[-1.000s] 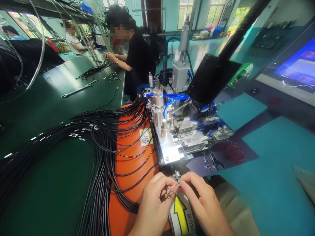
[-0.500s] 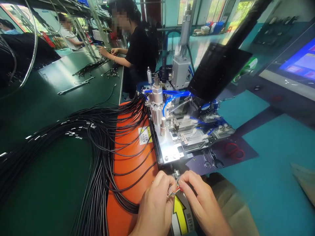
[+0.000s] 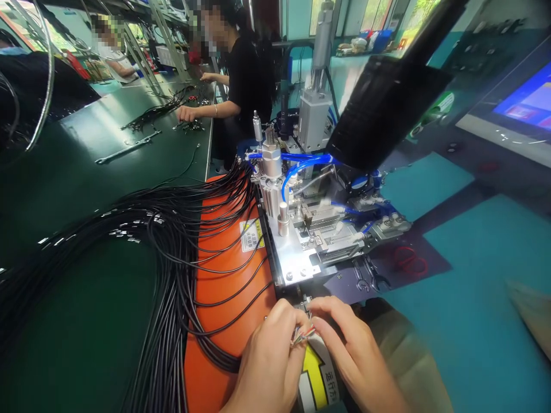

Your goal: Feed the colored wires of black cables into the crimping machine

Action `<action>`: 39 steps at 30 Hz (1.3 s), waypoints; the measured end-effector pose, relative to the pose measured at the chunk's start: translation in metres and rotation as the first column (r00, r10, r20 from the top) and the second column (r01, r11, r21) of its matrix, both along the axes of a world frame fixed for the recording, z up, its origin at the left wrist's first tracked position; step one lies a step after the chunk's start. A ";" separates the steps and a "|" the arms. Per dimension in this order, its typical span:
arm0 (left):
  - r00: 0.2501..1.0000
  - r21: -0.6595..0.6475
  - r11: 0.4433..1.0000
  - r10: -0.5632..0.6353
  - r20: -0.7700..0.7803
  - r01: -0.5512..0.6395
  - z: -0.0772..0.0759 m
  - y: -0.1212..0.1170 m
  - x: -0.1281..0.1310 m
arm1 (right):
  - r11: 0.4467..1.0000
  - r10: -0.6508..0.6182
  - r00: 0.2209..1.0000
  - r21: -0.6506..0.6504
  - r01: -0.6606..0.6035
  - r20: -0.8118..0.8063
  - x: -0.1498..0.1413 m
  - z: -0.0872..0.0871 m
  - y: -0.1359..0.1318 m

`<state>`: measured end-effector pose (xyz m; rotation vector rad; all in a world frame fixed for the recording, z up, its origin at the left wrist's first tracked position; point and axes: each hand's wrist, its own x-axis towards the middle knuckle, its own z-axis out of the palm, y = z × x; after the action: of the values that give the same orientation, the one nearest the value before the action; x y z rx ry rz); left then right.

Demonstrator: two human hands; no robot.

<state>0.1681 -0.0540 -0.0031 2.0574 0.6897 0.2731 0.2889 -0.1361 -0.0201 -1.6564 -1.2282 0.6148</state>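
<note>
My left hand (image 3: 271, 355) is closed around the stripped end of a cable, and its thin coloured wires (image 3: 302, 335) fan out past my fingertips. Opposite it, my right hand (image 3: 344, 344) has thumb and forefinger curled at the wire tips, in a loose pinch; the exact contact is partly hidden. Just beyond my fingertips sits a small metal fixture (image 3: 306, 304) at the near end of the machine's track. Below the hands is a yellow arrow label (image 3: 314, 367) on a light surface.
A machine with metal cylinders (image 3: 272, 166) and blue air hoses (image 3: 305, 160) stands ahead. Black cables (image 3: 172, 275) cover the green table and orange cover (image 3: 232, 275) at left. Wrenches (image 3: 370, 278) and red-handled scissors (image 3: 411, 261) lie right. A co-worker (image 3: 249, 74) works beyond.
My right thumb and forefinger have parted slightly, and the coloured wires show more between my hands. The co-worker's near hand has moved lower over the table. The view has shifted a little.
</note>
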 end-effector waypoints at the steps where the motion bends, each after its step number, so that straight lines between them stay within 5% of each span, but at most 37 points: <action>1: 1.000 -0.003 1.000 -0.001 -0.004 0.001 0.000 0.000 0.000 | 1.000 0.016 1.000 0.008 -0.016 0.014 0.002 0.001 0.000; 11: 0.995 0.104 0.991 0.085 -0.058 -0.078 0.000 -0.004 0.004 | 0.996 -0.063 0.970 0.073 0.047 0.233 -0.005 -0.001 0.004; 15: 0.989 0.051 0.988 0.146 -0.036 -0.144 -0.001 0.006 0.003 | 0.979 -0.153 0.915 0.183 0.089 0.373 0.003 -0.020 0.010; 24: 0.967 0.080 0.982 0.182 -0.175 -0.171 -0.006 0.030 -0.004 | 0.978 -0.048 0.959 0.207 -0.011 0.278 0.024 -0.062 0.018; 34: 0.973 0.079 0.997 0.015 -0.230 0.004 -0.001 0.035 -0.009 | 0.977 -0.016 0.962 0.209 -0.043 0.274 0.023 -0.066 0.018; 37: 0.977 0.189 0.973 -0.091 -0.193 0.128 -0.005 0.036 -0.010 | 0.989 0.004 0.975 0.142 -0.037 0.222 0.023 -0.062 0.017; 39: 0.963 0.347 0.910 -0.158 -0.217 0.227 -0.012 0.038 -0.009 | 0.996 0.020 0.982 0.081 -0.036 0.189 0.023 -0.058 0.017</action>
<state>0.1594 -0.0160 -0.0148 2.5189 0.5679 0.1019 0.3120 -0.1188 -0.0779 -1.6573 -1.3952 0.4244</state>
